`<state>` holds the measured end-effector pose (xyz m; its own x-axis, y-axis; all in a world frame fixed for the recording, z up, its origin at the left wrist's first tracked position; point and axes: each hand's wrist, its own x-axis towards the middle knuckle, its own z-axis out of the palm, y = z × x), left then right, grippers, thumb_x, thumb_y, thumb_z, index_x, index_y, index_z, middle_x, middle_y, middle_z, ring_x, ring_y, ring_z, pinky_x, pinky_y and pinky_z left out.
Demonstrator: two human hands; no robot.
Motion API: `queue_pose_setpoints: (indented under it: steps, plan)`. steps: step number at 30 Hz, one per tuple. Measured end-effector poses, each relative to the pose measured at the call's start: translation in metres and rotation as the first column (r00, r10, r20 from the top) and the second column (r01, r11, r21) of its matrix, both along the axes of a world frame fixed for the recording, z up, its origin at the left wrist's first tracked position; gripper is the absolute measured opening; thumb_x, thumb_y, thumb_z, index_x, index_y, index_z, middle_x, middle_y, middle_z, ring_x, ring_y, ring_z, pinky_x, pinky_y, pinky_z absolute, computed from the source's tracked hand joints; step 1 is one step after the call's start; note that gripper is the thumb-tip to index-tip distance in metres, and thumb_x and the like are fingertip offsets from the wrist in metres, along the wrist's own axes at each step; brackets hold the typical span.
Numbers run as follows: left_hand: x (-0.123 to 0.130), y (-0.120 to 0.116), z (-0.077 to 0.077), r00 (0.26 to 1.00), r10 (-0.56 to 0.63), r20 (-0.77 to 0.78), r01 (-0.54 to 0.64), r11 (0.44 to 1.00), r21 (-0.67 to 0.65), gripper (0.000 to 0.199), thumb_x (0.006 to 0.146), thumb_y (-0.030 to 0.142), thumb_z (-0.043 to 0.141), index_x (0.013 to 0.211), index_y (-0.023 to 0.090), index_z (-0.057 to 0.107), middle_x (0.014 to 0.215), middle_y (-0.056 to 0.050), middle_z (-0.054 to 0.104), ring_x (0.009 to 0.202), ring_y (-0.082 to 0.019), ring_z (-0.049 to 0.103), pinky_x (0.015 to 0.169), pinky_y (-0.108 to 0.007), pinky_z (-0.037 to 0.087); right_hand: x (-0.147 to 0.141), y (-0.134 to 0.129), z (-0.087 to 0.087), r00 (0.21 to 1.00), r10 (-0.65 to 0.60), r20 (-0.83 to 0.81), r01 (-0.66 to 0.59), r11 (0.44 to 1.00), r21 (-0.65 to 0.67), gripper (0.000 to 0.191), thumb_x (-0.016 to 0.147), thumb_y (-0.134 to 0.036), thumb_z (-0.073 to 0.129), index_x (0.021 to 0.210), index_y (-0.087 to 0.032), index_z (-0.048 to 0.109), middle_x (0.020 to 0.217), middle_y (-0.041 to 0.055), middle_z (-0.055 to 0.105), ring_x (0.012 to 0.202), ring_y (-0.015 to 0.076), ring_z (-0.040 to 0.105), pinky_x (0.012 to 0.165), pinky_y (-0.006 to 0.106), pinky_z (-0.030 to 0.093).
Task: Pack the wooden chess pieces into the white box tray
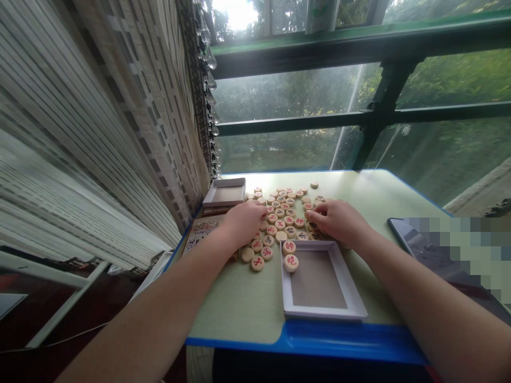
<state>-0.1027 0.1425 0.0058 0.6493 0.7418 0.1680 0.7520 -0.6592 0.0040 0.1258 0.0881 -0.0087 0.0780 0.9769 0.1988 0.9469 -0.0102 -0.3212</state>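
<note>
Several round wooden pieces with red or black characters [290, 232] lie spread over the middle of the pale table. My left hand [246, 218] rests at the left side of the spread, its fingertips on or beside a piece, fingers closed together. At the right side, my right hand [333, 218] has thumb and index finger pinched at a light wooden piece [307, 214]. Below the spread sits an open white box [325, 314]; two red-marked pieces, one of them nearest me [291, 263], lie in its upper left corner.
Another shallow white box [225, 194] stands at the back left, with a printed box cover [199, 231] in front of it. A dark tablet or phone [431, 255] lies at the right. The table has a blue edge [351, 340]; curtains hang left, windows behind.
</note>
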Motion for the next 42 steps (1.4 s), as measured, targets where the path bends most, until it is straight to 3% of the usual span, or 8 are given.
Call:
queue_pose_setpoints:
  steps: [5,10,18,25,31,34,38,42]
  plan:
    - [0.0,0.0,-0.001,1.0,-0.006,-0.028,0.006,1.0,0.019,0.028,0.084,0.018,0.043,0.094,0.02,0.069,0.096,-0.006,0.065,0.084,-0.017,0.061,0.075,-0.026,0.046,0.003,0.001,-0.002,0.999,-0.007,-0.036,0.005,0.999,-0.041,0.036,0.082,-0.043,0.046,0.079,-0.023,0.076,0.084,0.0083,0.071,0.072,0.0201,0.061,0.058,0.027,0.039]
    - [0.0,-0.001,0.001,0.999,0.019,-0.035,-0.018,1.0,0.024,0.027,0.085,0.02,0.043,0.094,0.02,0.069,0.096,-0.006,0.066,0.085,-0.017,0.061,0.074,-0.025,0.045,0.003,0.001,-0.004,0.998,-0.019,-0.056,0.019,1.0,0.004,0.032,0.08,-0.035,0.047,0.091,-0.02,0.074,0.094,0.0097,0.071,0.083,0.024,0.062,0.065,0.03,0.043]
    - [0.0,-0.001,0.005,0.996,0.05,-0.074,-0.049,0.999,0.008,0.022,0.082,0.019,0.046,0.09,0.02,0.067,0.096,-0.005,0.065,0.084,-0.017,0.061,0.071,-0.025,0.045,0.002,-0.004,0.006,0.98,-0.097,-0.176,0.131,0.973,0.192,0.031,0.079,-0.025,0.043,0.087,-0.021,0.073,0.085,0.0055,0.073,0.074,0.0195,0.063,0.064,0.028,0.043]
    - [0.0,-0.001,0.008,0.996,0.067,-0.061,-0.067,0.998,-0.002,0.023,0.085,0.024,0.044,0.088,0.018,0.066,0.095,-0.007,0.066,0.086,-0.019,0.062,0.074,-0.028,0.046,-0.003,-0.006,0.003,0.989,-0.088,-0.116,0.099,0.991,0.093,0.03,0.077,-0.03,0.046,0.088,-0.023,0.073,0.082,0.006,0.072,0.069,0.0209,0.062,0.057,0.028,0.039]
    - [-0.001,-0.001,0.011,0.986,0.129,0.101,-0.112,0.981,-0.161,0.03,0.085,0.028,0.048,0.109,0.02,0.062,0.097,-0.007,0.069,0.086,-0.019,0.063,0.075,-0.027,0.047,-0.004,-0.007,0.004,0.992,-0.087,-0.088,0.094,0.992,0.087,0.031,0.077,-0.03,0.046,0.088,-0.023,0.073,0.079,0.0062,0.072,0.066,0.0204,0.062,0.055,0.028,0.037]
    - [-0.002,0.0,0.01,0.981,0.151,0.123,-0.124,0.971,-0.203,0.031,0.085,0.028,0.047,0.11,0.02,0.063,0.098,-0.006,0.07,0.085,-0.019,0.063,0.076,-0.026,0.048,-0.005,-0.007,0.003,0.993,-0.076,-0.088,0.084,0.992,0.098,0.03,0.077,-0.031,0.046,0.087,-0.022,0.073,0.08,0.0065,0.072,0.069,0.0209,0.062,0.057,0.028,0.039]
    - [-0.004,0.004,0.007,0.987,0.133,0.092,-0.114,0.976,-0.185,0.028,0.083,0.025,0.046,0.099,0.021,0.07,0.099,-0.005,0.07,0.09,-0.019,0.063,0.082,-0.027,0.047,-0.006,-0.008,0.003,0.996,-0.045,-0.076,0.053,0.994,0.101,0.03,0.078,-0.033,0.047,0.086,-0.021,0.073,0.083,0.0072,0.072,0.074,0.0226,0.063,0.061,0.029,0.041]
    - [-0.005,0.004,0.008,0.987,0.106,0.117,-0.096,0.992,-0.083,0.029,0.082,0.024,0.046,0.1,0.021,0.068,0.103,-0.005,0.068,0.093,-0.019,0.061,0.086,-0.028,0.045,-0.002,-0.007,0.004,0.989,-0.097,-0.109,0.107,0.99,0.087,0.029,0.078,-0.034,0.048,0.085,-0.021,0.073,0.08,0.007,0.072,0.073,0.0227,0.064,0.058,0.029,0.041]
